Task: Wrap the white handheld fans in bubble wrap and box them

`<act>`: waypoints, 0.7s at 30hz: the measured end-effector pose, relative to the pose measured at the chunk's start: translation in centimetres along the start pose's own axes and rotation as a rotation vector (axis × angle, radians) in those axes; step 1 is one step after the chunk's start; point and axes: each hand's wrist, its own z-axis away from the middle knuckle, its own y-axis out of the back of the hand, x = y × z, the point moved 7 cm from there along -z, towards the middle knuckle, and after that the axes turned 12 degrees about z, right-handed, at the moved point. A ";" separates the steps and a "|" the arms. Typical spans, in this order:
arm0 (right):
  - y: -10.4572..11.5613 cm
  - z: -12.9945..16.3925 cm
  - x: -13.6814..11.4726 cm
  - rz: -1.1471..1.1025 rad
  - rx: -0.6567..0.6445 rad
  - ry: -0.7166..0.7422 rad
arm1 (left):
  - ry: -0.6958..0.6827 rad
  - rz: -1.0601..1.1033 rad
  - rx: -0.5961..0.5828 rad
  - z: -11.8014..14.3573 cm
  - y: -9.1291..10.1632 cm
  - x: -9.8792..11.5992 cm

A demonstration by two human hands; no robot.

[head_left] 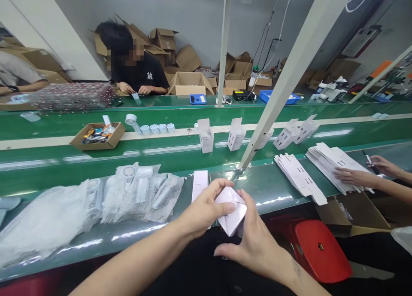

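A small white carton sits between both hands just off the near edge of the green workbench, over the person's lap. The left hand wraps it from the left, thumb pressed flat on a folded flap; the right hand cups it from below and behind, fingers closed against its side — both hands hold the carton. On the bench near the left hand lies a heap of clear bagged parts, and a white paper slip lies at the near edge just above the carton. Further right, stacks of flat white carton blanks lie along the same edge, where a co-worker's hand rests on one stack. On the conveyor belt beyond stand several folded white boxes and an open brown cardboard box.
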 end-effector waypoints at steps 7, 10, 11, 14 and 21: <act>-0.6 -0.1 0.6 -0.240 -0.179 -0.031 | 0.143 0.054 -0.030 0.7 0.1 -3.5; -0.1 0.1 0.5 -0.319 -0.214 -0.051 | 0.057 0.045 0.028 1.5 0.2 -4.0; 0.0 0.3 0.3 -0.345 -0.225 -0.037 | 0.034 0.043 0.043 1.8 0.2 -4.2; 0.2 0.5 -0.2 -0.403 -0.239 0.028 | -0.020 0.012 0.072 2.6 0.0 -4.3; -0.1 0.8 -0.4 -0.418 -0.259 0.093 | -0.037 -0.041 0.073 3.1 -0.2 -4.4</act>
